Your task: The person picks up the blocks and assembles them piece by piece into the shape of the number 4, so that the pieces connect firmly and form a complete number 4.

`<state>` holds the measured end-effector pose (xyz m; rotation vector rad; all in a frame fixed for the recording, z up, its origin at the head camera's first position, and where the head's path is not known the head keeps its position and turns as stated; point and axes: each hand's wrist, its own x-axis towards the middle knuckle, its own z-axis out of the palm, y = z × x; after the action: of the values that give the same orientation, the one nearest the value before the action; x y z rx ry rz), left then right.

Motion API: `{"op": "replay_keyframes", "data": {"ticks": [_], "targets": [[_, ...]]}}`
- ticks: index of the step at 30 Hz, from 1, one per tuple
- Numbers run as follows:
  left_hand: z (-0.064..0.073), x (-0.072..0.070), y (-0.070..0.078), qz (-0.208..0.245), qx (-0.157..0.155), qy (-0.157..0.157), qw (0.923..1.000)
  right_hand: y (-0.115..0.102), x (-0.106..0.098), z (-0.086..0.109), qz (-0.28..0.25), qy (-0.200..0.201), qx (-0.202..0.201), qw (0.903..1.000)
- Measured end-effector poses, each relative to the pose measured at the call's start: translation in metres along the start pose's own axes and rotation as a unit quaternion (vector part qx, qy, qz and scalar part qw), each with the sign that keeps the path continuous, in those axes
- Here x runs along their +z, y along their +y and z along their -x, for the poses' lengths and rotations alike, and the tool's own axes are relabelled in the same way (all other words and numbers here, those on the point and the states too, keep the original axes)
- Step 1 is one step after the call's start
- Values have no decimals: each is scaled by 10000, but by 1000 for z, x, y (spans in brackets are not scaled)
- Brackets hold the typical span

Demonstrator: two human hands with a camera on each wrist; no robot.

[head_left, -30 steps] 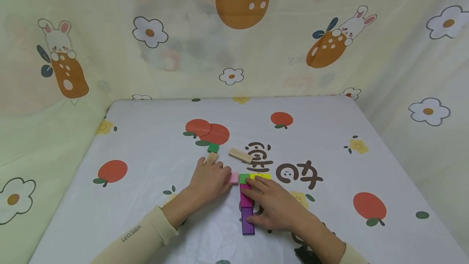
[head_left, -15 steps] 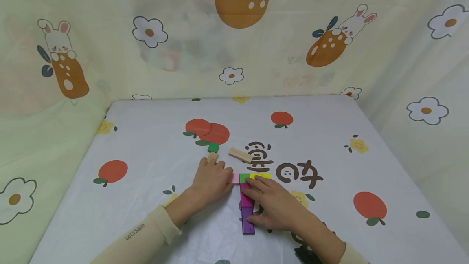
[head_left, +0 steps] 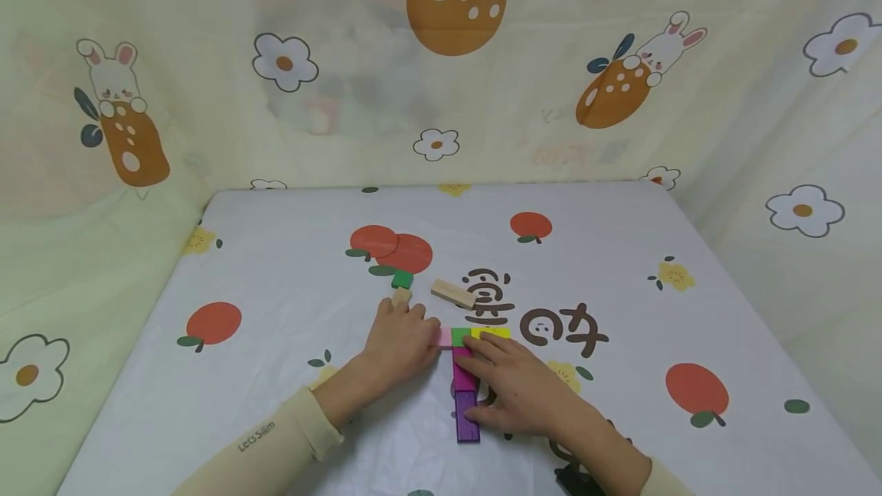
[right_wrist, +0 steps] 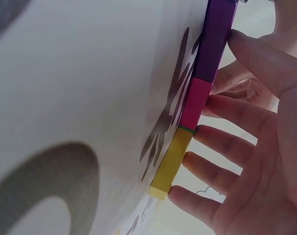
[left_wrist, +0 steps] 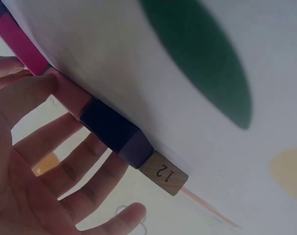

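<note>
Coloured wooden blocks form a joined figure on the white cloth. My left hand (head_left: 403, 343) touches the pink block (left_wrist: 72, 90), its thumb on the side face and its other fingers spread along the row. Beside the pink one lies a dark blue block (left_wrist: 114, 134), then a plain wooden block (left_wrist: 164, 172) marked 12. My right hand (head_left: 520, 385) rests along the other arm of the figure, fingers fairly straight. Its fingertips touch the magenta block (right_wrist: 196, 103) and the yellow block (right_wrist: 172, 161); its thumb touches the purple block (right_wrist: 216, 41). A light green block (head_left: 460, 337) joins pink, magenta and yellow.
A loose plain wooden block (head_left: 452, 293) lies beyond the figure. A dark green block (head_left: 403, 279) sits past my left fingers. Near the front edge, a black object (head_left: 577, 478) is partly hidden by my right forearm. A printed curtain (head_left: 344, 128) hangs behind the table.
My left hand has shifted slightly right, and the pink block with it; the narrow gap to the light green block has shut. My right hand has stayed in place.
</note>
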<state>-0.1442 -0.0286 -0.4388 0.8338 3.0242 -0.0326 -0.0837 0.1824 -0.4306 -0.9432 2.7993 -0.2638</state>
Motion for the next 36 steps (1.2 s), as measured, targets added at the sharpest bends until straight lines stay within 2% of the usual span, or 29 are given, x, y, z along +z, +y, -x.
{"op": "replay_keyframes", "data": {"ticks": [8,15,20,26,31,36], "targets": [[2,-1,2,-2,27,82,10000,0,2,1,51,35,2,10000],[6,0,2,63,111,345,9993,1,3,2,78,98,-91,9999],[13,0,5,303,385,426,9979,2,2,2,97,112,-134,9998],[24,-2,10,401,915,334,9944,3,1,2,153,110,-205,9996],[29,-4,16,424,1097,179,9929,4,1,2,109,89,-219,9997],[31,-3,20,354,1128,36,9930,4,-1,2,16,74,-192,9998]]}}
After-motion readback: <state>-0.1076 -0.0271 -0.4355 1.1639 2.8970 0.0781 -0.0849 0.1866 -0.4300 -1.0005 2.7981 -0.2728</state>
